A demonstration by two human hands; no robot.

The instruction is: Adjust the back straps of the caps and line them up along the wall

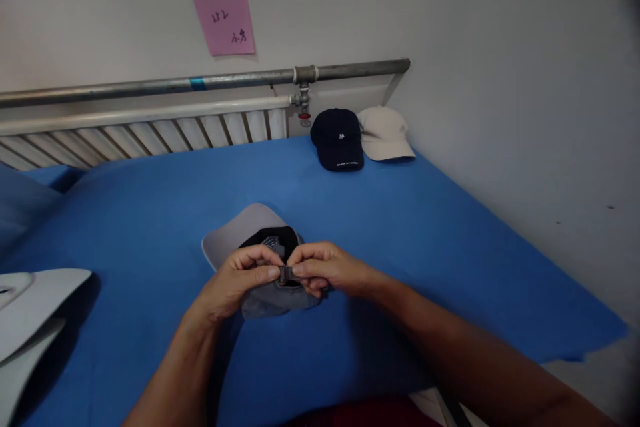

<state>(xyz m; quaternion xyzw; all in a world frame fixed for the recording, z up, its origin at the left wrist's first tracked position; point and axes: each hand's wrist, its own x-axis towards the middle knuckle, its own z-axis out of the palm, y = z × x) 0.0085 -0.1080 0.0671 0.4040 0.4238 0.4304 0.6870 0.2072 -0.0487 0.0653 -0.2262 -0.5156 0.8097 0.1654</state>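
A grey baseball cap [280, 300] lies in front of me on the blue cloth, its opening facing up and its brim pointing to the far left. At the cap's back, a dark adjuster strap [286, 275] with a small buckle is pinched between my two hands. My left hand [245, 277] grips the strap's left side with thumb and forefinger. From the right, my right hand [325, 268] pinches the other side, fingertips close to those of the left. Inside the cap, a dark lining and a label are partly visible.
A navy cap [337, 140] and a beige cap [385, 135] sit at the table's back right corner. White curved brims [45, 300] stick in at the left edge. Behind the blue-covered table [150, 213] run a radiator [200, 130] and a metal pipe [250, 80]. A pink note [223, 20] hangs above.
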